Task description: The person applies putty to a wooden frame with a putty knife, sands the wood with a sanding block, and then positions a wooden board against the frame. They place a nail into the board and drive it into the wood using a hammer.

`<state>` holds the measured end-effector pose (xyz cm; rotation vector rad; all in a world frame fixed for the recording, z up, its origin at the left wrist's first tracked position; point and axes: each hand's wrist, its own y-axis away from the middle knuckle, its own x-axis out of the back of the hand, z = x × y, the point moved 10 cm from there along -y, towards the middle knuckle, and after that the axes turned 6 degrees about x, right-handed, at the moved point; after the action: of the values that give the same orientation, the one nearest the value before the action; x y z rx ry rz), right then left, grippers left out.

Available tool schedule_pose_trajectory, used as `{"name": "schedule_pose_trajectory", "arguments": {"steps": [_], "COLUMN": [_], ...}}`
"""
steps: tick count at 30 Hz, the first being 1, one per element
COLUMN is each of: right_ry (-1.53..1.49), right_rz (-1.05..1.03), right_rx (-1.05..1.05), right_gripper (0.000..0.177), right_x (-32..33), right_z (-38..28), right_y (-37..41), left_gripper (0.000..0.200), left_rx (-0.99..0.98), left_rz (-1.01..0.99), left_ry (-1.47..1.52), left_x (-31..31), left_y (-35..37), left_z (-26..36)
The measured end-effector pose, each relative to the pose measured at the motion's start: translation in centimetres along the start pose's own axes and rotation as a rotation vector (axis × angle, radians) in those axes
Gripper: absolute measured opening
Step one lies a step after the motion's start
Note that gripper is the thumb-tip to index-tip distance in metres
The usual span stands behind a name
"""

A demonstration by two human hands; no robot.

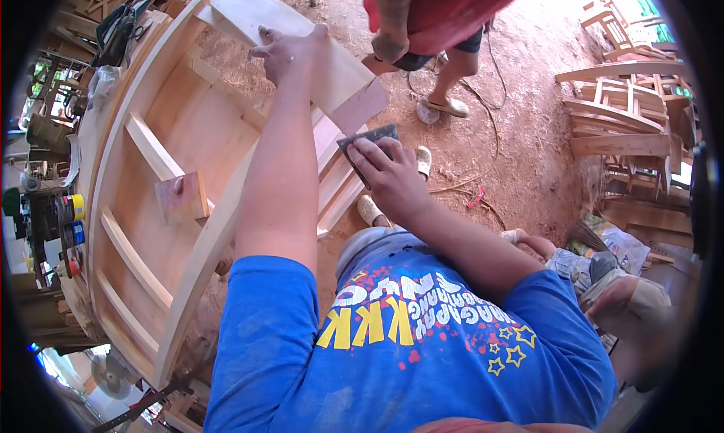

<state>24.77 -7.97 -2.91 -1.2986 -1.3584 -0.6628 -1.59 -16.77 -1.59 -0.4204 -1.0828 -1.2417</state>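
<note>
A pale wooden drawer-like piece (343, 71) rests slantwise across the top of a curved wooden frame (124, 124). My left hand (290, 52) lies on its upper face with the fingers spread. In my right hand (388, 173) is a dark grey piece of sandpaper (388, 133), pinched under the fingers close to the near end face (362, 107) of the wooden piece. A small wooden block (181, 197) sits on a slat inside the frame.
Across from me stands a person in a red top (445, 11), with a cable (494, 139) on the dirt floor nearby. Wooden chair parts (626, 109) are stacked at the right. Another person's leg (535, 246) shows at the lower right. Cans (74, 207) stand at the left.
</note>
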Motion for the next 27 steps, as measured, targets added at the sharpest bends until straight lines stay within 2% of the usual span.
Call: {"name": "schedule_pose_trajectory", "arguments": {"steps": [3, 10, 13, 14, 18, 21, 22, 25, 27], "right_ry": [0.017, 0.313, 0.458, 0.473, 0.711, 0.628, 0.460, -0.047, -0.427], "right_rz": [-0.131, -0.129, -0.266, -0.375, -0.652, -0.948, -0.972, -0.801, -0.473], "right_rx": [-0.047, 0.121, 0.238, 0.315, 0.372, 0.378, 0.338, 0.044, -0.025], "right_gripper": [0.056, 0.039, 0.035, 0.032, 0.031, 0.032, 0.030, 0.031, 0.043], "right_x": [-0.2, 5.9, 4.1, 3.2, -0.5, -0.3, 0.7, 1.7, 3.1], "right_z": [0.3, -3.3, -5.7, -6.5, -7.3, -7.7, -7.6, -1.7, 4.1], "right_y": [1.3, -3.4, -5.9, -6.3, -5.5, -2.2, -1.8, -1.0, -1.0], "left_gripper": [0.127, 0.128, 0.128, 0.129, 0.130, 0.130, 0.130, 0.131, 0.128], "left_rx": [-0.015, 0.014, -0.001, -0.002, 0.011, 0.013, 0.015, 0.033, 0.016], "left_rz": [0.012, -0.007, -0.024, -0.021, -0.027, -0.038, -0.044, -0.044, -0.034], "left_ry": [-0.014, 0.021, 0.062, 0.051, 0.021, 0.039, 0.044, 0.034, -0.002], "left_x": [0.1, 0.5, 0.3, 0.2, -0.2, -0.3, -0.4, -0.4, -0.1], "left_y": [0.2, 0.6, 0.3, 0.2, -0.4, -0.7, -0.7, -0.6, -0.3], "left_z": [0.2, -0.2, -0.3, -0.4, -0.7, -0.6, -0.7, -0.7, -0.2]}}
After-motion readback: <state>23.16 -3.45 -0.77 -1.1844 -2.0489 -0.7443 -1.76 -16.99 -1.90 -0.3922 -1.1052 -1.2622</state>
